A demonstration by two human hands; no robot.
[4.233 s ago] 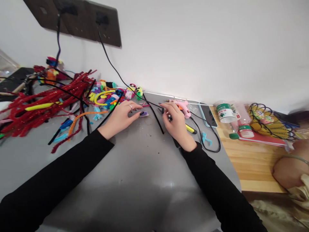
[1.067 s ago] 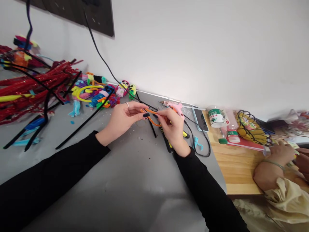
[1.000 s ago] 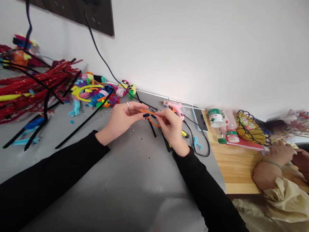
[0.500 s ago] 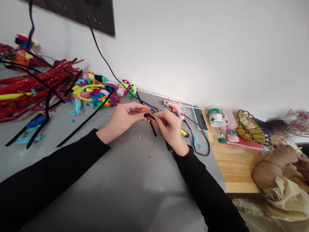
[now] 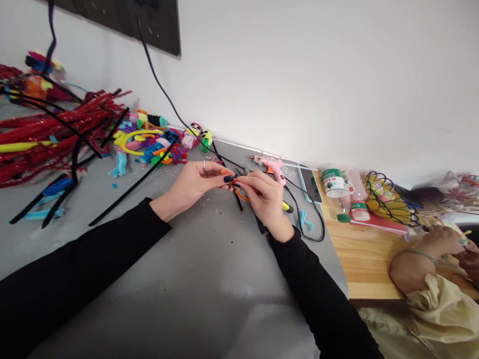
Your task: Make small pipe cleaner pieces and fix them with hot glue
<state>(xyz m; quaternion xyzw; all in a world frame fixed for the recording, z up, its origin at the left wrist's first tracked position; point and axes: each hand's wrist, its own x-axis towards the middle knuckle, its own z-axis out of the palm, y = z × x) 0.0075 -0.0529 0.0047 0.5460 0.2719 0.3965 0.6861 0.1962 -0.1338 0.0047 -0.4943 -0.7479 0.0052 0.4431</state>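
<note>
Head: bent orange strand (image 5: 240, 195), seemingly fuzzy

2 own hands, left hand (image 5: 189, 185) and right hand (image 5: 265, 198); at least 1 orange fuzzy stem (image 5: 241, 196) between them.
2 benches, gray bench (image 5: 209, 279) and wooden bench (image 5: 359, 264); 1 pink glue gun (image 5: 277, 169); 1 phone (image 5: 310, 185); 2 small yellow-faced figures (image 5: 192, 137) upright; 2 plastic bottles (image 5: 334, 180); 1 red notebook (image 5: 389, 227); 1 ring on left hand; 1 dark wall panel (image 5: 160, 35); 1 co-worker, 2 co-worker's hands (image 5: 443, 239), one cut by frame edge; red tinsel stems (image 5: 56, 124), overlapping, too many to count.
</note>
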